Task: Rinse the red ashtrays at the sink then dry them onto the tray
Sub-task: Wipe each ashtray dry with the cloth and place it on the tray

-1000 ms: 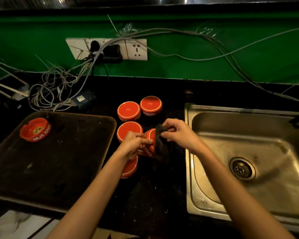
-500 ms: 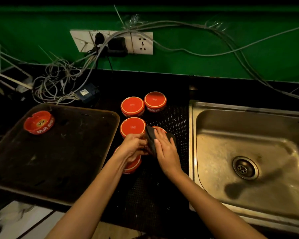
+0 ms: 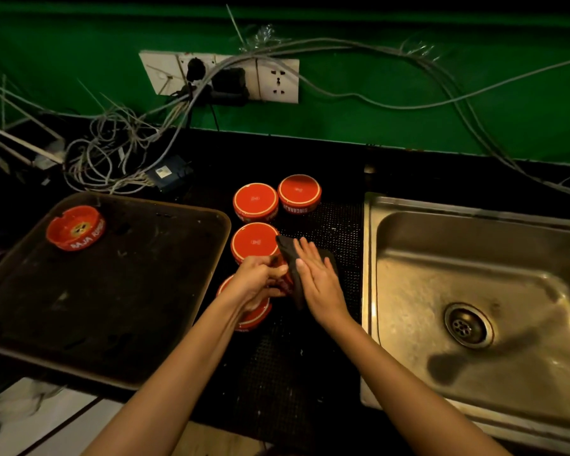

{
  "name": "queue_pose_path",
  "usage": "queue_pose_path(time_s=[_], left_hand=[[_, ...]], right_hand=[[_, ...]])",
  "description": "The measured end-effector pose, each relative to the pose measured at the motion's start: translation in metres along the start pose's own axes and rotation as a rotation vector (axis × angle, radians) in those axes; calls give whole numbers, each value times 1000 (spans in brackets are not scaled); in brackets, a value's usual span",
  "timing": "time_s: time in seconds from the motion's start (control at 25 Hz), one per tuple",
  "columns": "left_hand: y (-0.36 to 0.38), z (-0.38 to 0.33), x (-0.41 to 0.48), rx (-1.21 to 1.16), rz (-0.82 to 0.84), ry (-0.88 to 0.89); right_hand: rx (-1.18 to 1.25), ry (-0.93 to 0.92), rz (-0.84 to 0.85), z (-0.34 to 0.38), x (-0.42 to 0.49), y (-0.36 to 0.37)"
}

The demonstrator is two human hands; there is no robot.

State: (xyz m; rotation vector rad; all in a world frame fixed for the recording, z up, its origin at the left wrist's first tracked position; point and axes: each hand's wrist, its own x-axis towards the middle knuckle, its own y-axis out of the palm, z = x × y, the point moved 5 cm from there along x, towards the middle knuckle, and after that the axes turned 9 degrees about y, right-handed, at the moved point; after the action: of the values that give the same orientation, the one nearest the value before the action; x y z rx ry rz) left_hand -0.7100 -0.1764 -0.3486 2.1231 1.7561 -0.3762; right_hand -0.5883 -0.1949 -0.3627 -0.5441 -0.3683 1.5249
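Several red ashtrays stand upside down on the black mat [image 3: 336, 225] between tray and sink: two at the back [image 3: 255, 200] [image 3: 299, 191], one in the middle [image 3: 254, 241], one at the front [image 3: 254, 319] partly under my left wrist. My left hand [image 3: 257, 281] grips another red ashtray [image 3: 285, 281], mostly hidden between my hands. My right hand [image 3: 316, 278] lies flat with straight fingers, pressing a dark cloth [image 3: 290, 255] against that ashtray. One ashtray [image 3: 75, 228] sits upright at the far left corner of the dark tray [image 3: 191, 258].
The steel sink [image 3: 408, 291] with its drain [image 3: 468, 325] lies to the right, its basin dry-looking. A tangle of cables [image 3: 112, 156] and a wall socket strip [image 3: 277, 80] sit behind the counter against the green wall.
My right hand went from pinching the cloth to lying flat on it over the ashtray. The held ashtray has come down lower, between my hands. The camera has tilted down.
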Motion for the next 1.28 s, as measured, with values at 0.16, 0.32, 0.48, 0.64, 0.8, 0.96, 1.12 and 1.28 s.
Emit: queue_pose_path(time_s=[0.16, 0.32, 0.48, 0.64, 0.8, 0.96, 1.12, 1.28], left_hand=[[-3, 3, -1, -22, 9, -17], [0, 2, 2, -8, -12, 20], [-6, 4, 5, 9, -51, -10], [-8, 4, 5, -37, 1, -29], [-2, 3, 2, -47, 2, -28], [5, -4, 4, 14, 4, -15], [4, -7, 5, 18, -19, -25], [3, -8, 3, -4, -36, -47]], right_hand=[[74, 122, -81, -10, -5, -5], [12, 98, -104, 10, -30, 17], [-60, 7, -39, 19, -2, 11], [-53, 41, -19, 8, 17, 2], [7, 166, -71, -3, 0, -2], [-62, 103, -63, 8, -27, 8], [-21, 59, 15, 13, 3, -2], [77, 132, 19, -6, 21, -13]])
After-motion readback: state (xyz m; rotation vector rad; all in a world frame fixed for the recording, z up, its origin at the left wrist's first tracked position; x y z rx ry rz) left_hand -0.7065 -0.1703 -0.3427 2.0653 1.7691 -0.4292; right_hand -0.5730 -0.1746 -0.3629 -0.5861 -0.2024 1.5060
